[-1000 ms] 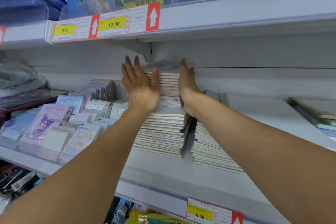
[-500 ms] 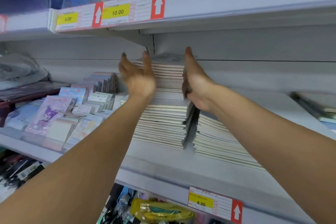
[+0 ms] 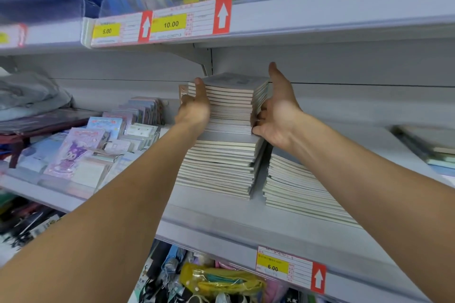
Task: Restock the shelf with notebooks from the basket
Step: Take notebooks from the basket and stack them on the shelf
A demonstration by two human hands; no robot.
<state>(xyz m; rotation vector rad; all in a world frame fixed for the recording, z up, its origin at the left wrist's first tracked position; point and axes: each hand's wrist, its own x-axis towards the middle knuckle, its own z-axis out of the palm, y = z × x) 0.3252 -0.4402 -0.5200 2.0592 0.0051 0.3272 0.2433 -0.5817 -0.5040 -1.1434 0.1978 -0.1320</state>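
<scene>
— Since half a second back, our left hand (image 3: 194, 108) has curled in against the left side of the upper stack of notebooks (image 3: 231, 103); before, its fingers stood straighter up beside it. Right hand (image 3: 278, 115) moved less.

— Noted. Left grip now: thumb up along the front left corner of the stack, the other fingers bent round the left side, so it holds the stack there. Right grip: thumb pointing up past the top right corner, palm toward the right side, lower fingers curled in and touching the spines low down. We call both clamped on the stack.

— Where do the notebooks sit?

— On the grey shelf (image 3: 221, 219), middle level. The held upper stack rests on a wider lower pile of notebooks (image 3: 219, 170), set back toward the rear wall. A second, lower pile (image 3: 295, 187) lies just beside it on the right, partly under our right forearm.

— Anything else?

— Small cartoon notepads (image 3: 81, 155) to the left on the same shelf. Price tag reading 6.00 (image 3: 272, 267) on the shelf edge; tags reading 5.00 (image 3: 107, 31) and 10.00 (image 3: 171, 24) on the shelf above. The basket is out of view.
</scene>
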